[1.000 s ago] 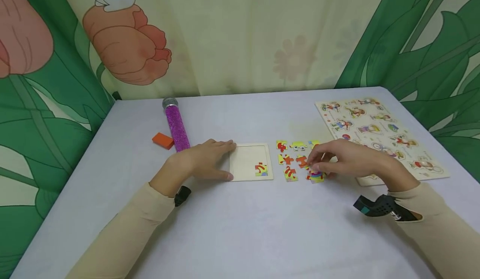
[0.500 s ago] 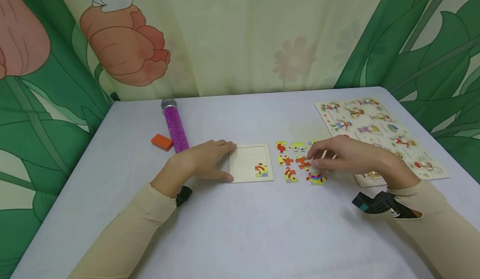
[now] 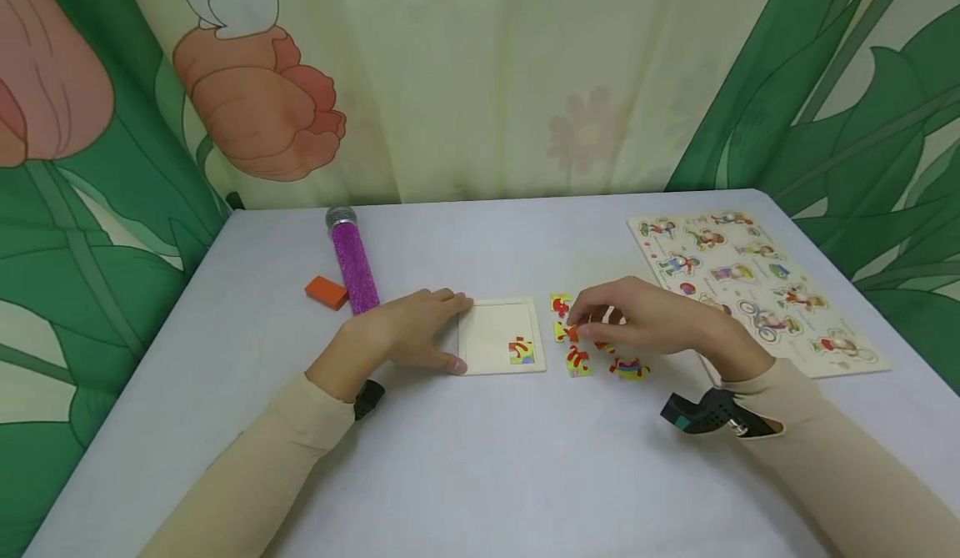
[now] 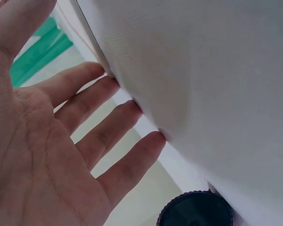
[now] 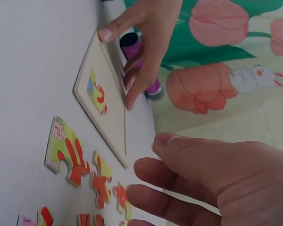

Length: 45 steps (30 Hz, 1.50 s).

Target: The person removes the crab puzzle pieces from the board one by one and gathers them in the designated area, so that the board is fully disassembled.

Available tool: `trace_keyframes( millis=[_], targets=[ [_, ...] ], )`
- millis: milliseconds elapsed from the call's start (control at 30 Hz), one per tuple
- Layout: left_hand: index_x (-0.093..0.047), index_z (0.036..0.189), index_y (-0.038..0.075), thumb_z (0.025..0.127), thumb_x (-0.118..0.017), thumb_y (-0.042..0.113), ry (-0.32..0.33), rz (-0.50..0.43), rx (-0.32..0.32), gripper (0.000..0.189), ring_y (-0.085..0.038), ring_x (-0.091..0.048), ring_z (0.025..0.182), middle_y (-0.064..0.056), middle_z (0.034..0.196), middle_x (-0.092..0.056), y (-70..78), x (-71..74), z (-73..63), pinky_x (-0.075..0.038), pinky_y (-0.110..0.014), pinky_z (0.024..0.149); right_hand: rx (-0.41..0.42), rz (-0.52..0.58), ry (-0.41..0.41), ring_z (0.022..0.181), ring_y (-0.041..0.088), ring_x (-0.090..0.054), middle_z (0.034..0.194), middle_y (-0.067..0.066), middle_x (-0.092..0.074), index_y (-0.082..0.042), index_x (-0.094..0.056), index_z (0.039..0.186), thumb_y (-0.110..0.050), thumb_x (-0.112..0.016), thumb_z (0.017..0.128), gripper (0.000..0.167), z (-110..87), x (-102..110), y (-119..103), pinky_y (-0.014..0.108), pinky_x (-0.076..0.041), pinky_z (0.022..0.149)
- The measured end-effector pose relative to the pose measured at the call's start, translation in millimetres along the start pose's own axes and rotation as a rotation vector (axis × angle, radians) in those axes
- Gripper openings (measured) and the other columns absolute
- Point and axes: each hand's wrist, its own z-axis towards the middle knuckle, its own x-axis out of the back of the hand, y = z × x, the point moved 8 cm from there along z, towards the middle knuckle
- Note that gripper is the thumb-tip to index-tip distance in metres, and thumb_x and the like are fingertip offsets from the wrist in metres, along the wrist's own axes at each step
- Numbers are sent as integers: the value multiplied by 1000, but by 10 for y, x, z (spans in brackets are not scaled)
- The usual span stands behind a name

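A square, pale wooden puzzle tray (image 3: 489, 329) lies mid-table, one colourful jigsaw piece (image 3: 521, 351) sitting in its near right corner. Along the tray's left side, my left hand (image 3: 412, 331) rests with fingers extended, fingertips and thumb at the rim. My right hand (image 3: 648, 316) hovers over the loose jigsaw pieces right of the tray, fingers loosely bent. In the right wrist view a gap shows between thumb and fingers, with nothing held. Below them lie a red-and-green piece (image 5: 68, 153) and a red-and-yellow piece (image 5: 100, 183). The hand partly hides several pieces in the head view.
A purple glittery microphone (image 3: 354, 266) lies left of the tray, beside an orange block (image 3: 327, 292). To the right, a large wooden picture board (image 3: 765, 291) reaches under my right forearm's line of view. A printed curtain (image 3: 465, 82) hangs behind the table.
My right hand has moved left, from the right-hand loose pieces to above the left column near the tray. The left hand stays at the tray. The head view has tilted slightly upward.
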Motion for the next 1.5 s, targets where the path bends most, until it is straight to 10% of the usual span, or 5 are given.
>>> trace_keyframes(
  millis=[500, 1500],
  targets=[
    [-33, 162, 18, 87, -76, 58, 29, 3, -4, 95, -35, -36, 149, -7, 165, -35, -14, -91, -58, -34, -49, 120, 133, 15, 14, 94, 11, -62, 115, -1, -70, -14, -70, 118, -17, -73, 97, 22, 389, -288, -193, 33, -57, 76],
    [-32, 162, 19, 88, -74, 60, 39, 43, 7, 94, -34, -39, 146, -5, 165, -35, -6, -20, -42, -38, -49, 118, 33, -27, -118, 80, 17, -57, 108, -3, -59, -17, -73, 112, -26, -85, 87, 29, 602, -478, -228, 25, -49, 73]
  ],
)
